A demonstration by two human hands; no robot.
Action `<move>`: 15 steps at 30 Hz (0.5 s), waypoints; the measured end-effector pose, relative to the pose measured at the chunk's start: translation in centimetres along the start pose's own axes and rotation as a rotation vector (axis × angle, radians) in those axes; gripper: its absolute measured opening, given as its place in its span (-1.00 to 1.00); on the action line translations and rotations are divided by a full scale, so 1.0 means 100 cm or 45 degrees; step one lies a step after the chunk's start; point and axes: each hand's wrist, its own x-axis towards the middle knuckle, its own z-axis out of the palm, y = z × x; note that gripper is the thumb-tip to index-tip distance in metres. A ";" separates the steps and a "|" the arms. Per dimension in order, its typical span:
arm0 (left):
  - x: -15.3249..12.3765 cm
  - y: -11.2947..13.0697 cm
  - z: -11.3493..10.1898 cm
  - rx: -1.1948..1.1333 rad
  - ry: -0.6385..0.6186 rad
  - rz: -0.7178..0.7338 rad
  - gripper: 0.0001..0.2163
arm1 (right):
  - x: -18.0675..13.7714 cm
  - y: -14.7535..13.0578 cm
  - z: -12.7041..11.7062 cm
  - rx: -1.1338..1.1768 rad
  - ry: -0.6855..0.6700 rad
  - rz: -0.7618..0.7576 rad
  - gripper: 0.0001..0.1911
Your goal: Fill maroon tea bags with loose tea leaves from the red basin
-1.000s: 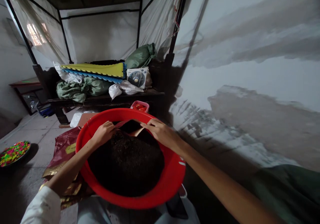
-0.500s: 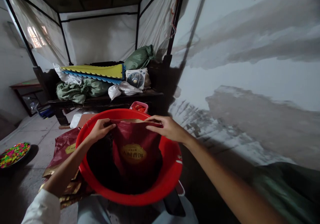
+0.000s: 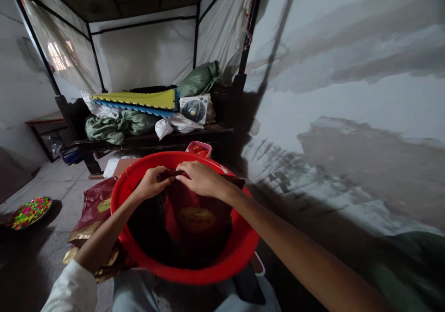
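Note:
A dark red printed bag (image 3: 198, 219) with a yellow label stands inside a red plastic basin (image 3: 187, 275), its lower part sunk in shadow. My left hand (image 3: 155, 182) pinches the top left corner of the bag between thumb and fingers. Close beside it, my right hand (image 3: 198, 178) grips the same top edge, which looks folded or pressed together there. The right end of the bag's rim sticks out past my right wrist. Dark contents (image 3: 146, 228) fill the basin around the bag; I cannot make out their kind.
More dark red bags (image 3: 95, 205) lie in a pile left of the basin. A plate of colourful pieces (image 3: 29, 212) sits on the floor at far left. Behind the basin are a pink container (image 3: 199, 149) and a loaded wooden bed. A phone (image 3: 248, 284) rests on my lap.
My right hand has moved left along the bag's top edge until it is nearly against my left hand. The bag's mouth, spread earlier, is now bunched between the hands.

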 end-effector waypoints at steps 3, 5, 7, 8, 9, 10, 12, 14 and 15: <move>-0.004 -0.003 -0.001 -0.030 -0.005 -0.014 -0.69 | -0.004 -0.001 0.006 -0.206 -0.026 -0.020 -0.82; -0.008 -0.004 0.000 -0.077 0.013 -0.015 -0.67 | -0.008 -0.001 0.007 -0.249 -0.020 -0.026 -0.82; -0.011 -0.004 0.003 -0.095 0.046 -0.011 -0.66 | -0.012 0.000 0.006 -0.225 -0.014 -0.052 -0.86; -0.012 -0.004 0.004 -0.087 0.064 -0.005 -0.67 | -0.014 0.000 0.005 -0.220 -0.016 -0.067 -0.88; -0.013 -0.004 0.005 -0.071 0.084 0.004 -0.69 | -0.016 0.000 0.004 -0.233 -0.017 -0.080 -0.89; -0.013 -0.003 0.005 -0.053 0.096 0.017 -0.71 | -0.018 0.000 0.003 -0.266 -0.014 -0.091 -0.89; -0.013 -0.001 0.004 -0.017 0.092 0.040 -0.75 | -0.020 0.000 0.003 -0.353 0.008 -0.105 -0.86; -0.014 0.000 0.002 0.030 0.067 0.042 -0.77 | -0.022 0.000 0.003 -0.378 0.039 -0.122 -0.83; -0.015 0.001 0.000 0.059 0.060 0.037 -0.78 | -0.022 0.000 0.004 -0.359 0.051 -0.127 -0.83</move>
